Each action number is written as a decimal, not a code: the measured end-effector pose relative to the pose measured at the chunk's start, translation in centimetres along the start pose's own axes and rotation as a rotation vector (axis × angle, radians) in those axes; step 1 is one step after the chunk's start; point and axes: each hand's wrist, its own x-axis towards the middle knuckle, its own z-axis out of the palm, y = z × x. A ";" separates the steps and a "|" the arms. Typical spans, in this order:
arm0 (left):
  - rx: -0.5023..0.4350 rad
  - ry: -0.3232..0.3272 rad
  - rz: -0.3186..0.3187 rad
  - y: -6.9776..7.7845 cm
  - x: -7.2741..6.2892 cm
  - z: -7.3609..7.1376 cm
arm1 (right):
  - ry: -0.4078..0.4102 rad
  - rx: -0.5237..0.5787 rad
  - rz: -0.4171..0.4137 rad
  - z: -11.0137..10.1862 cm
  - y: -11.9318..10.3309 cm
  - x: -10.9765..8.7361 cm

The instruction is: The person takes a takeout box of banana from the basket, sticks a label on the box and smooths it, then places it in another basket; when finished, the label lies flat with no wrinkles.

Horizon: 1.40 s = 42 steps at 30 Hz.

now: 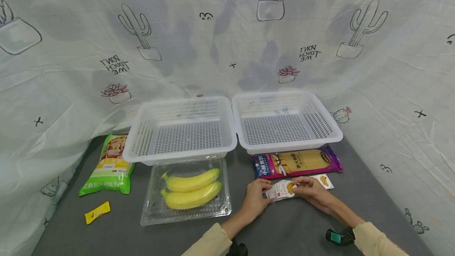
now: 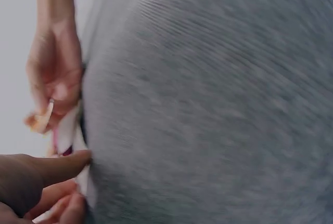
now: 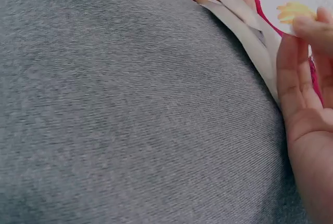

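Your pale sleeves [image 1: 209, 242] come in at the bottom of the frame, nearest the camera, with a black wrist device [image 1: 335, 237] at the right cuff; behind everything, the cactus-print cloth [image 1: 220, 58] fills the upper half and both sides, and the dark grey table [image 1: 284, 226] spreads below it.

Two white baskets stand side by side across the middle, the left basket [image 1: 177, 156] covering part of your view of the green snack bag [image 1: 110, 171] at the left, the right basket [image 1: 291, 144] close behind your work; the clear plastic box [image 1: 188, 218], lower centre, holds two yellow bananas [image 1: 192, 197] and sits near your left forearm; the purple pasta pack [image 1: 302, 161] lies along the right basket's front, just above your fingers.

Your left hand [image 1: 255, 197] pinches the left end of the white packet [image 1: 282, 190], right of lower centre, and your right hand [image 1: 314, 194] pinches its right end, both grips narrow, fingertips partly covering it; a white banana-print piece [image 1: 325, 181] shows just beyond your right hand, and you cannot tell whether it joins the packet; smallest, the yellow sachet [image 1: 97, 212] lies at lower left, well apart.
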 end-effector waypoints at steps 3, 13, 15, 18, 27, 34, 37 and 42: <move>-0.018 -0.014 -0.014 0.3 -0.2 -0.5 | 0.085 -0.046 0.050 0.3 -0.4 -0.1; -0.208 -0.001 -0.110 1.9 -2.0 -3.4 | 0.324 -0.205 0.108 1.9 -2.5 -0.3; -0.253 -0.005 -0.118 2.3 -2.4 -4.2 | 0.346 -0.212 0.111 2.2 -3.1 -0.2; -0.303 -0.026 -0.114 2.9 -2.9 -5.7 | 0.353 -0.211 0.105 2.6 -4.1 -0.2; -0.403 -0.101 -0.193 3.6 -4.6 -10.5 | 0.376 -0.180 0.126 3.6 -7.1 -0.3; -0.427 -0.039 -0.241 2.7 -6.2 -15.2 | 0.338 -0.160 0.149 4.0 -8.3 0.0; -0.410 0.042 -0.274 2.4 -7.3 -17.5 | 0.323 -0.161 0.150 4.4 -8.5 0.1; -0.348 0.174 -0.330 0.9 -9.6 -21.7 | 0.325 -0.180 0.153 5.3 -9.0 0.4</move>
